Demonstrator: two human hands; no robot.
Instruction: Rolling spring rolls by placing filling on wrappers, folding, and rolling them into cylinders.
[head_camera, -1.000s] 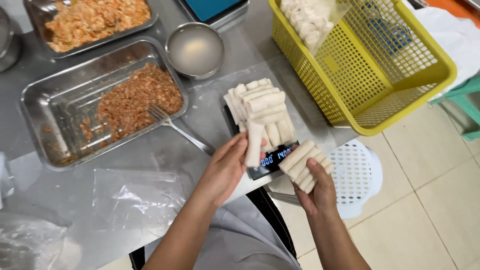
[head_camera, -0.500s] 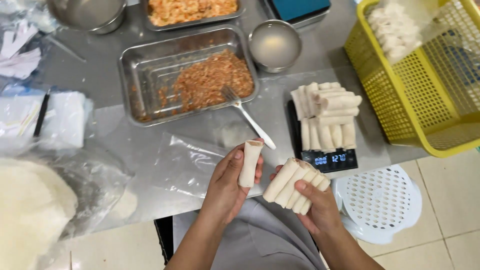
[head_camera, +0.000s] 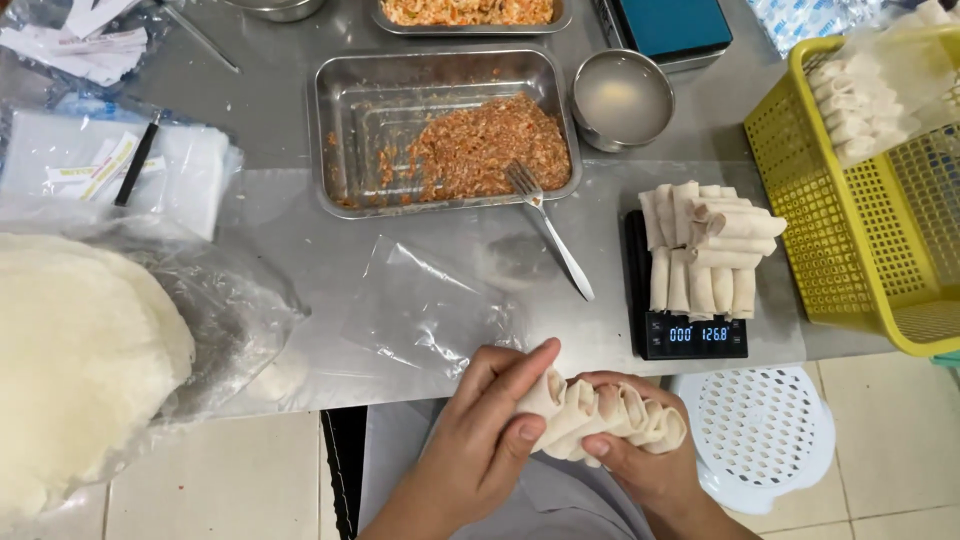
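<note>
A bundle of pale spring rolls (head_camera: 610, 415) sits just off the steel table's (head_camera: 280, 130) near edge, cupped between the left hand (head_camera: 490, 440) and right hand (head_camera: 650, 470), fingers curled and pressed around it. Behind, more rolls (head_camera: 705, 250) are stacked on a black scale (head_camera: 690, 335), beside a filling tray (head_camera: 345, 110), fork (head_camera: 550, 240) and yellow basket (head_camera: 830, 250).

I think I am looking at a food preparation kitchen, probably a small production place and not a home. The work surface is a stainless steel table (head_camera: 300, 240). On it stands a steel tray (head_camera: 345, 130) with minced filling (head_camera: 480, 145) and a fork (head_camera: 548, 225). A digital scale (head_camera: 690, 335) carries a pile of pale rolls (head_camera: 705, 250), so the food is weighed in batches. A yellow plastic basket (head_camera: 830, 250) holds more rolls, and a big stack of round wrappers (head_camera: 70, 360) lies in a plastic bag. The floor is tiled (head_camera: 880, 440).
</note>
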